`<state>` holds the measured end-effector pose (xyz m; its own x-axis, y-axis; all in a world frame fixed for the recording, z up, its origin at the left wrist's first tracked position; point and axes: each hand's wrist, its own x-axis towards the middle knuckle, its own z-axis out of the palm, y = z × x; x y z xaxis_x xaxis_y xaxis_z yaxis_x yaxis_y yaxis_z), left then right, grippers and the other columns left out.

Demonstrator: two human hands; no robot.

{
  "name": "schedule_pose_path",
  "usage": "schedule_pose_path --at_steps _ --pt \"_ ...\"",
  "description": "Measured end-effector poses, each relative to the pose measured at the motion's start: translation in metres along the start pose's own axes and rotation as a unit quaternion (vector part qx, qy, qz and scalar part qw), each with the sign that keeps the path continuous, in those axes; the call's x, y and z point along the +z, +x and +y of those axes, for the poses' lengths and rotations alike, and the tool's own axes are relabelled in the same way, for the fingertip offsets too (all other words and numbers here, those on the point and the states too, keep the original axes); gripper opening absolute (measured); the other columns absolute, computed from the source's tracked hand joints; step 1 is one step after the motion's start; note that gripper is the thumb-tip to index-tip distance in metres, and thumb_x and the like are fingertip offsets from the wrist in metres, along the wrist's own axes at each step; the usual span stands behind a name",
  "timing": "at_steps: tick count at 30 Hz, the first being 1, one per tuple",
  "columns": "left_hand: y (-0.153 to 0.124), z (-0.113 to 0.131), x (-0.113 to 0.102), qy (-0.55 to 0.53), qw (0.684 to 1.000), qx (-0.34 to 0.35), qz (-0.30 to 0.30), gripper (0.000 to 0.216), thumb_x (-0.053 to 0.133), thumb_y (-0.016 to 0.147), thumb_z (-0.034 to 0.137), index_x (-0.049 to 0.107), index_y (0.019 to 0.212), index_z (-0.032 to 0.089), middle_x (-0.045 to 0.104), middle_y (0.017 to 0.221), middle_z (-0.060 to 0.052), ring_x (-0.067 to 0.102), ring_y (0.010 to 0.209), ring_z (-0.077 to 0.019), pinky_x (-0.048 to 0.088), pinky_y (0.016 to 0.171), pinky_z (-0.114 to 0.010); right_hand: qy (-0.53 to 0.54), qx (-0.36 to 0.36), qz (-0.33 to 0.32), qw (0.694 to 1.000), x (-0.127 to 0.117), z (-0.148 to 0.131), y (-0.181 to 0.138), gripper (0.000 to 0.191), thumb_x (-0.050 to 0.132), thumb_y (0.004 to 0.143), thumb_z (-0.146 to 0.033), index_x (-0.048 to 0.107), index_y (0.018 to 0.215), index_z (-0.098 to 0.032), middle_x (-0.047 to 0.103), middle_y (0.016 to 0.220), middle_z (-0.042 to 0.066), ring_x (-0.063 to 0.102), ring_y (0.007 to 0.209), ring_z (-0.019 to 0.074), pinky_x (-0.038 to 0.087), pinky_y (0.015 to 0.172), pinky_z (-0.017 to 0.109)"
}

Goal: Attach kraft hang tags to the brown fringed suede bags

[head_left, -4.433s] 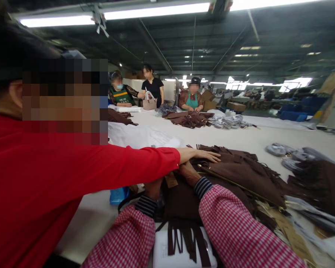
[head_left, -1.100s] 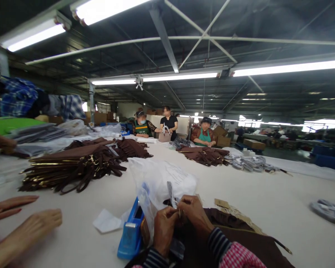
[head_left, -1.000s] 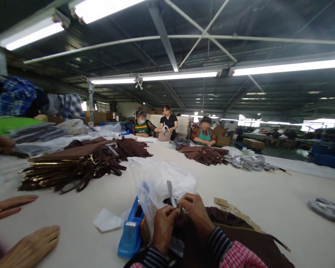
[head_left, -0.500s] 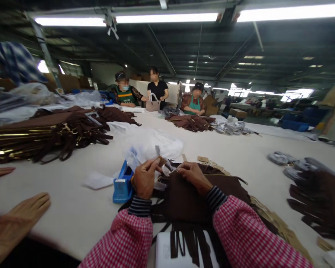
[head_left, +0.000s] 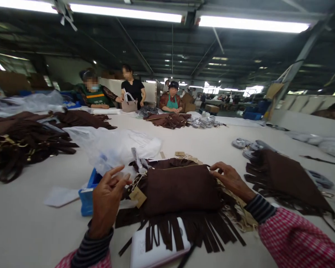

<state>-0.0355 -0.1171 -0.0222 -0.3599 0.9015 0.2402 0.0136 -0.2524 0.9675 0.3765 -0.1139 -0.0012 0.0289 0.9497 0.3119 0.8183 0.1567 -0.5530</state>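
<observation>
A dark brown fringed bag [head_left: 181, 190] lies in front of me, its zip along the top edge and its fringe hanging towards me. A tan paper tag [head_left: 137, 197] on a string hangs at its upper left corner, near a grey wrapped strap end [head_left: 136, 160]. My left hand [head_left: 107, 199] is raised left of the tag, fingers apart and holding nothing. At the bag's upper right corner, my right hand [head_left: 231, 180] has thumb and fingers closed on the edge. A white box-shaped device [head_left: 139, 247] lies partly under the fringe.
A blue tape dispenser [head_left: 86, 201] stands behind my left hand, by clear plastic bags [head_left: 114, 143]. Another brown fringed bag [head_left: 284, 178] lies right, and a brown pile [head_left: 25, 141] left. Several people are across the table, one beside a pink handbag [head_left: 129, 105].
My hands have parted: the left let go of the tag and moved left, the right went to the bag's right corner. The tag now hangs on the bag. The view has turned right.
</observation>
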Motion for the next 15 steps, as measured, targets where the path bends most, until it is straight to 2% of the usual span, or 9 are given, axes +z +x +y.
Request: schedule_pose_path --at_steps 3,6,8,11,13,15 --pt "-0.015 -0.001 -0.017 0.035 0.999 -0.005 -0.033 0.038 0.080 0.074 0.051 0.075 0.085 0.015 0.065 0.069 -0.001 0.043 0.051 -0.0081 0.034 0.045 -0.018 -0.041 -0.062 -0.036 0.997 0.008 -0.019 0.012 0.029 0.053 0.092 -0.045 0.070 0.097 -0.022 0.068 0.098 0.007 0.059 0.093 0.0240 0.044 0.087 0.038" --pt "-0.027 -0.003 -0.032 0.070 0.996 0.004 -0.056 0.041 0.079 0.074 0.053 0.069 0.060 0.016 0.063 0.065 -0.003 0.050 0.057 -0.0125 0.040 0.051 -0.021 -0.064 -0.127 -0.108 0.984 0.029 -0.051 0.040 0.030 0.060 0.090 -0.046 0.070 0.107 -0.023 0.069 0.106 0.009 0.058 0.103 0.0264 0.044 0.091 0.039" --pt "-0.035 -0.009 -0.038 0.094 0.992 0.002 -0.081 0.043 0.074 0.078 0.055 0.069 0.058 0.017 0.061 0.061 -0.003 0.048 0.056 -0.0131 0.040 0.053 -0.023 -0.076 -0.150 -0.172 0.971 0.046 -0.067 0.060 0.033 0.067 0.085 -0.046 0.072 0.109 -0.024 0.069 0.107 0.010 0.060 0.099 0.0273 0.045 0.086 0.038" --pt "-0.046 -0.026 -0.041 0.101 0.990 -0.007 -0.101 0.047 0.067 0.084 0.055 0.068 0.056 0.018 0.058 0.055 -0.003 0.048 0.054 -0.0137 0.038 0.054 -0.024 -0.077 -0.169 -0.255 0.949 0.071 -0.080 0.088 0.026 0.074 0.076 -0.041 0.076 0.094 -0.023 0.071 0.095 0.008 0.063 0.086 0.0260 0.044 0.074 0.034" --pt "-0.050 -0.038 -0.037 0.109 0.988 0.004 -0.108 0.046 0.066 0.087 0.052 0.068 0.058 0.017 0.063 0.060 -0.004 0.053 0.059 -0.0153 0.040 0.059 -0.024 -0.062 -0.174 -0.277 0.943 0.080 -0.084 0.102 0.019 0.077 0.069 -0.036 0.076 0.081 -0.022 0.070 0.083 0.006 0.063 0.076 0.0236 0.043 0.067 0.032" --pt "-0.052 -0.044 -0.033 0.124 0.985 0.013 -0.119 0.043 0.064 0.089 0.049 0.070 0.061 0.016 0.065 0.063 -0.005 0.056 0.063 -0.0162 0.041 0.062 -0.025 -0.037 -0.178 -0.256 0.950 0.078 -0.087 0.108 0.017 0.080 0.063 -0.034 0.074 0.071 -0.021 0.069 0.075 0.005 0.062 0.068 0.0212 0.044 0.062 0.030"
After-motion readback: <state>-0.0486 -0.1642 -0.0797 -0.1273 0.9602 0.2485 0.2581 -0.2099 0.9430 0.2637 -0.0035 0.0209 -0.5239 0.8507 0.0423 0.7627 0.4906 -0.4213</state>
